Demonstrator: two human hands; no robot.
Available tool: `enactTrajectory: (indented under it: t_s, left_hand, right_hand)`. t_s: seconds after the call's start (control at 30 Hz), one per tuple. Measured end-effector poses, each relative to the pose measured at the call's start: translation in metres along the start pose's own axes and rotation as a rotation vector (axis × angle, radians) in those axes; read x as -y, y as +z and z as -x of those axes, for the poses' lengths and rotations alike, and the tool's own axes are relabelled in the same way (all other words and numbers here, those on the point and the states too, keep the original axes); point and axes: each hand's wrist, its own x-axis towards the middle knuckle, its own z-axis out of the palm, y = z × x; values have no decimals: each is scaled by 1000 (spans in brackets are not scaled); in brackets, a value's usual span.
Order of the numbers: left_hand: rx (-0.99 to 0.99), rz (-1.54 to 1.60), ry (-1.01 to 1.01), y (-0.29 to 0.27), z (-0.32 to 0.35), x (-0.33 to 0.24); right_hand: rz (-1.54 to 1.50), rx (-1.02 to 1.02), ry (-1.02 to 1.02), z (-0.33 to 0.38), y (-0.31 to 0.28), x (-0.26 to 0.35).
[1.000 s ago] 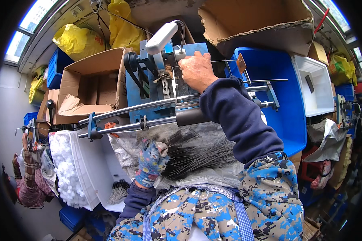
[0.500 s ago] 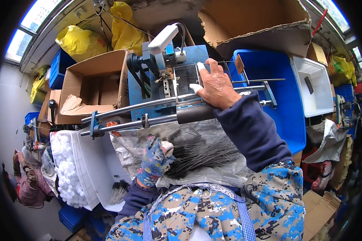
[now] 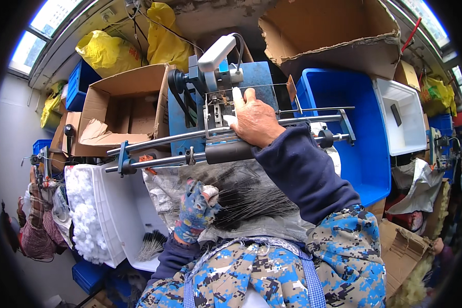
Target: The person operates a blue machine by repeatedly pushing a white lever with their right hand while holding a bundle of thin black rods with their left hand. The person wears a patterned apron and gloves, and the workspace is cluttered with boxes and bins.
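Note:
A blue bench machine (image 3: 262,77) with a sliding carriage stands in front of me. My right hand (image 3: 256,122), white wrappings on its fingertips, lies over the carriage with fingers stretched out and thumb apart. Under its wrist a dark cylindrical sleeve (image 3: 228,152) sits on the front steel rail (image 3: 164,160). My left hand (image 3: 195,209), in a blue flowered glove with bare fingertips, is closed above the sacking; what it pinches, if anything, I cannot make out. Beside it many thin grey wires (image 3: 256,203) lie in a loose heap on the whitish sacking (image 3: 161,187).
A blue tub (image 3: 362,154) and a white bin (image 3: 405,118) stand right. At left are a cardboard box (image 3: 95,113), white fluffy pieces (image 3: 87,215) and a white tray (image 3: 123,205) with a wire bundle (image 3: 151,244). Another person (image 3: 38,231) works far left.
My right hand has moved left along the rails, and the carriage and dark sleeve have shifted left with it. My left hand stays nearly where it was, still closed.

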Motion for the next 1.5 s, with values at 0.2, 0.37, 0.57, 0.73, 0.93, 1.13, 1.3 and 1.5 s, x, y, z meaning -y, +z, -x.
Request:
enactTrajectory:
  t_s: [0.2,0.37,0.57,0.73,0.93,1.13,1.3,1.5]
  left_hand:
    - [-49,-6,-63,-16,0,-6]
    - [-82,18,-74,-20,6,-2]
    - [-248,540,-507,-15,9,-5]
    - [-281,676,-572,-6,-4,-12]
    - [-478,629,-621,-24,7,-14]
    - [-486,787,-615,-35,-3,-18]
    - [-139,599,-295,1,-30,-49]
    - [146,-76,-146,7,-7,-2]
  right_hand:
    - [-13,-11,-1,-9,10,25]
    - [13,136,-7,-3,-6,-1]
    - [199,-53,-83,8,-33,-44]
    - [407,-87,-24,-19,-43,-61]
    - [363,128,-127,6,-80,-44]
    - [-78,258,-313,105,-111,-9]
    - [-1145,7,-275,94,-57,50]
    - [-1196,-28,-59,63,-105,22]
